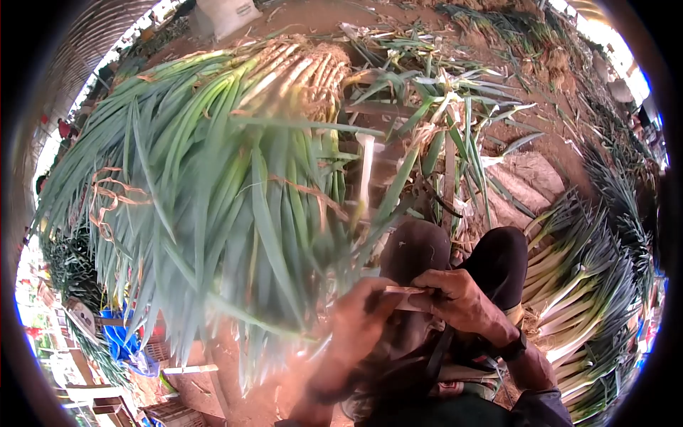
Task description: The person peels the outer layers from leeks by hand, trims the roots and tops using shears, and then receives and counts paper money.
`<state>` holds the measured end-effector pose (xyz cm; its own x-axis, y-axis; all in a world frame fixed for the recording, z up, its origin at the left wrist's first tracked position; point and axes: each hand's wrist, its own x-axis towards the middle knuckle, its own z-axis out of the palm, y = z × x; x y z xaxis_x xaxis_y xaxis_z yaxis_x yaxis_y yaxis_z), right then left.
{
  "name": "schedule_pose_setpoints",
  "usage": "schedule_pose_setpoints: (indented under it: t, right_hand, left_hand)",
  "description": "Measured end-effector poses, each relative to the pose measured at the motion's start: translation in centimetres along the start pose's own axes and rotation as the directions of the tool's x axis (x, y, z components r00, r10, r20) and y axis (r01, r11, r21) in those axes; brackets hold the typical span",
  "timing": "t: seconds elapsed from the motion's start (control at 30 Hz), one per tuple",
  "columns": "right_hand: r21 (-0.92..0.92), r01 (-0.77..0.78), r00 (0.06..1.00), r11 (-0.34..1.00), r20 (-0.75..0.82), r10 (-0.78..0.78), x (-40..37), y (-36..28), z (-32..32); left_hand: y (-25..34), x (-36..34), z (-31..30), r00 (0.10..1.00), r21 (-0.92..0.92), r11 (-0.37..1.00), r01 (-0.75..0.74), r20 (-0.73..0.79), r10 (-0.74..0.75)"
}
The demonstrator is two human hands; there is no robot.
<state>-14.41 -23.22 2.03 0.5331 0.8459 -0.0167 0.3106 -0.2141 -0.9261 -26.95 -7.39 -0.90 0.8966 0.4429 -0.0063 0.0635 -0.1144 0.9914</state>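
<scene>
Close together over my lap, my left hand (359, 317) and my right hand (455, 295) pinch a small pale piece (409, 299) between them; its kind is hard to make out. The fingers of both hands are closed on it, and my left hand is slightly blurred. A large heap of leeks (213, 164) lies to the left, green leaves spreading toward me and roots at the far end. Some leaf tips of the heap come near my left wrist. Trimmed leeks (569, 306) with white stalks lie in a row beside my right arm.
Loose leaves and peelings (455, 114) litter the ground ahead, around a wooden frame. A pale sack (523, 181) lies beyond my knees, and a white sack (226, 16) stands at the far left. Crates and a blue bag (124, 338) are at the lower left. More leeks (619, 192) lie at the far right.
</scene>
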Motion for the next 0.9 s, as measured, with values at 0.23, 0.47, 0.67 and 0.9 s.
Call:
schedule_pose_setpoints:
  t: [0.23,0.47,0.67,0.9]
  right_hand:
    - [-0.175,0.052,0.999,0.983,0.024,-0.048,-0.1,-0.7,0.3]
    - [0.204,0.299,0.787,0.932,0.500,-0.362,-1.9,-6.8,0.0]
    - [0.805,0.054,0.480,0.591,0.498,-0.722,-0.8,-8.1,5.2]
    - [0.392,0.380,0.452,0.838,0.711,-0.538,1.9,-7.3,3.0]
  left_hand:
    - [-1.5,-0.8,-1.8,0.985,0.059,0.998,0.026,0.170,-0.036]
    - [-3.4,-2.6,-6.2,0.960,-0.407,0.873,0.269,0.039,-0.278]
    - [-3.9,-4.0,-7.0,0.951,-0.415,0.860,0.299,0.055,-0.304]
    - [-3.2,-5.1,-9.1,0.949,-0.373,0.874,0.311,0.081,-0.304]
